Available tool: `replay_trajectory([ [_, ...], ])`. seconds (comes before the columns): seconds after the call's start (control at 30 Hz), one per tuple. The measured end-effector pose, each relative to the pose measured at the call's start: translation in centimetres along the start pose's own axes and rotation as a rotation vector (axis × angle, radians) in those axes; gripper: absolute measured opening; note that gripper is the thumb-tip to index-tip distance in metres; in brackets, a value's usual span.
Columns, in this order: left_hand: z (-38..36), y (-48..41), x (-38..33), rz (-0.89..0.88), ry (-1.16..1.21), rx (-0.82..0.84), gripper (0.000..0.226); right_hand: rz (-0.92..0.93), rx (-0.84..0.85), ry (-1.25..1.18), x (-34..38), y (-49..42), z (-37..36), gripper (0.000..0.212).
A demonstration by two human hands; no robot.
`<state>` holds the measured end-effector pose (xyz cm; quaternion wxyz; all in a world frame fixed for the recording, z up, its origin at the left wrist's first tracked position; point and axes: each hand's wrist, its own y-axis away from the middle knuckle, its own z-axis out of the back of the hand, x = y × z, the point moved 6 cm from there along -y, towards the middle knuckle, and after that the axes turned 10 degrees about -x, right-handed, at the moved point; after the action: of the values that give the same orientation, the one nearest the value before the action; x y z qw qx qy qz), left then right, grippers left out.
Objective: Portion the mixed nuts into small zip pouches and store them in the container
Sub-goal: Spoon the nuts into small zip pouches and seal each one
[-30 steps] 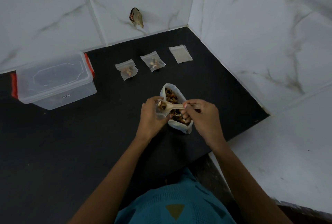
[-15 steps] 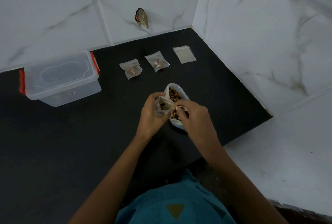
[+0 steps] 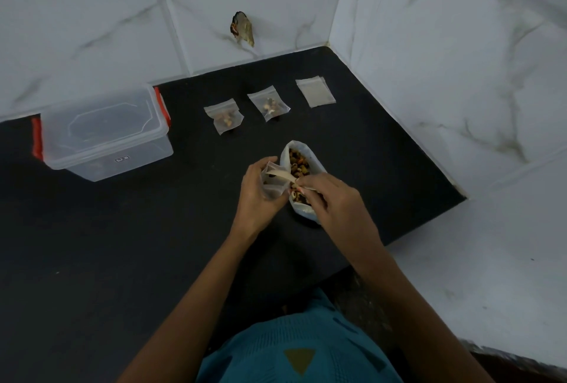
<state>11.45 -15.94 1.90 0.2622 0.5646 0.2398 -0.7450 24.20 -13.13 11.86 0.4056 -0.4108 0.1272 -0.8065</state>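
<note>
Black counter [image 3: 122, 244] fills a corner of white marbled wall tiles [image 3: 92, 14], and we work close to its front edge. Our left hand [image 3: 256, 201] is curled around a small pouch [image 3: 271, 189] and holds it upright, with the open mouth turned toward the right. Our right hand [image 3: 334, 201] pinches the handle of a wooden spoon [image 3: 280, 174], with the fingers closed on it. The long axis of the spoon runs almost level from the right hand, leftward and a little away from us, and its bowl end sits in the mouth of the pouch. We cannot see if any nuts are on the bowl. The bag of mixed nuts [image 3: 299, 161] stands open just beside the pouch, on its right and partly under the right hand. So the way to another scoop is very short: to the right and down.

Farther back lie the first filled pouch [image 3: 224, 117] and the second filled pouch [image 3: 269, 103], apart from each other. To their right is a flat empty pouch [image 3: 315, 92]. The container [image 3: 104, 137] stands well apart to the left, near the wall, with its lid on. We judge that the left hand is the nearer one to it. The pouch probably must be sealed first, and this asks for both hands, so the spoon should be put down before that.
</note>
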Motion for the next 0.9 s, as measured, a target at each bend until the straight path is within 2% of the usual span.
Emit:
replay_trajectory([
  [0.13,0.0,-0.2,0.2,0.017,-0.027,-0.006,0.062,0.009,-0.036,-0.014,-0.7,0.1,0.1,0.024],
  [0.37,0.0,-0.5,0.0,0.004,-0.027,-0.010,0.053,-0.250,-0.110,-0.202,-3.0,0.1,0.5,0.020],
  [0.6,0.0,-0.8,-0.8,0.013,0.061,0.005,0.048,-0.331,-0.097,-0.233,-3.3,0.3,0.4,0.019],
  [0.73,0.3,-0.7,-0.2,0.043,0.084,0.018,0.049,-0.565,-0.173,-0.376,-5.1,0.3,1.3,0.018],
  [0.9,0.2,-0.5,1.1,0.115,0.101,0.062,0.049,-0.694,-0.212,-0.247,-8.7,1.0,1.3,0.011],
])
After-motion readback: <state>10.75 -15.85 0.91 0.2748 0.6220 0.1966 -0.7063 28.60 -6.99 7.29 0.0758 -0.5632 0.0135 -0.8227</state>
